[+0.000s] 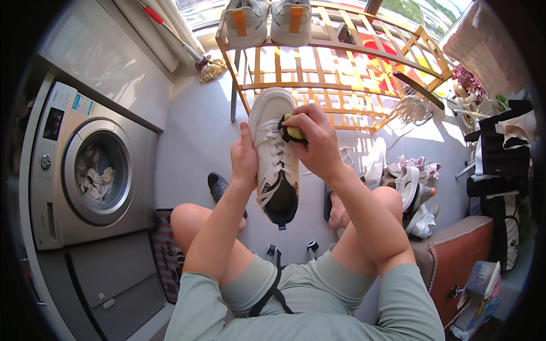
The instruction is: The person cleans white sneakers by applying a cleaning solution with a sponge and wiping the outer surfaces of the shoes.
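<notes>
A cream lace-up sneaker (276, 104) with white laces and a dark lining is held up before me, toe pointing away. My left hand (245, 160) grips its left side, thumb up along the sole edge. In my right hand (318, 143) is a small yellow-green and black scrubbing pad or sponge (294, 128). The pad presses on the right side of the shoe, near the upper laces. The fingers partly cover the pad, so its full shape is hidden.
A slatted wooden shoe rack (290, 86) stands ahead, with a pair of white sneakers (291, 25) on top. Several shoes (407, 183) lie on the floor to the right, by a brown padded seat (463, 255). A front-loading washing machine (98, 170) is at left; a mop (209, 68) leans behind.
</notes>
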Motion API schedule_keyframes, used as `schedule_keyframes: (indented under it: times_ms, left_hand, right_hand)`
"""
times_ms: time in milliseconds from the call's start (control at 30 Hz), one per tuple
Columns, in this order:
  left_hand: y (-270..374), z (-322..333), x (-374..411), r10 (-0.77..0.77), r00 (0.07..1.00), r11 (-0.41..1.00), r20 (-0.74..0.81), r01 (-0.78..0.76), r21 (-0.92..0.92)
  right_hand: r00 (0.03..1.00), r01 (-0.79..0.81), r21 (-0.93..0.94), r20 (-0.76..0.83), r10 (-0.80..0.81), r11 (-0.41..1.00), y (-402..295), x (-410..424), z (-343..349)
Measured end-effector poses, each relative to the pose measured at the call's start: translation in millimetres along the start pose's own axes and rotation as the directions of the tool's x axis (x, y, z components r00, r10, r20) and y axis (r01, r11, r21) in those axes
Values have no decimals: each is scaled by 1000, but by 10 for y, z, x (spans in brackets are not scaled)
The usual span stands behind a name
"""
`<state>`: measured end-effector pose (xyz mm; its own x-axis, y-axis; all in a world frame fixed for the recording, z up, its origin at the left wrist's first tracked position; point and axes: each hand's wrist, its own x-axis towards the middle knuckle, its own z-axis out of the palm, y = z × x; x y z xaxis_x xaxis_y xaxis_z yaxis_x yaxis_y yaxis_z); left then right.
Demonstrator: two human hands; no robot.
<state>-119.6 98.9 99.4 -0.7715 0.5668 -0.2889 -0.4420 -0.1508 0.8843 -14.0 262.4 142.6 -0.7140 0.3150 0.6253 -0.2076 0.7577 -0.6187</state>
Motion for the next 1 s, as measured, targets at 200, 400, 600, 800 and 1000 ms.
schedule_keyframes:
  times_ms: [200, 400, 600, 800, 1000]
  left_hand:
    - [-78, 105, -26, -111, 988, 991, 105, 118, -56]
    - [65, -96, 206, -108, 935, 887, 338, 244, -393]
    - [159, -39, 202, -93, 865, 791, 494, 365, -490]
    - [-7, 261, -3, -141, 947, 946, 288, 215, -241]
    - [77, 225, -32, -70, 972, 969, 225, 120, -217]
  right_hand:
    - [976, -15, -22, -217, 9, 1000, 97, 158, -132]
    - [998, -23, 155, -62, 32, 988, -9, -40, 87]
    - [995, 42, 151, -96, -28, 988, -84, -55, 70]
    - [896, -180, 253, -356, 264, 950, 107, -7, -1]
    - [913, -297, 251, -207, 351, 921, -55, -50, 10]
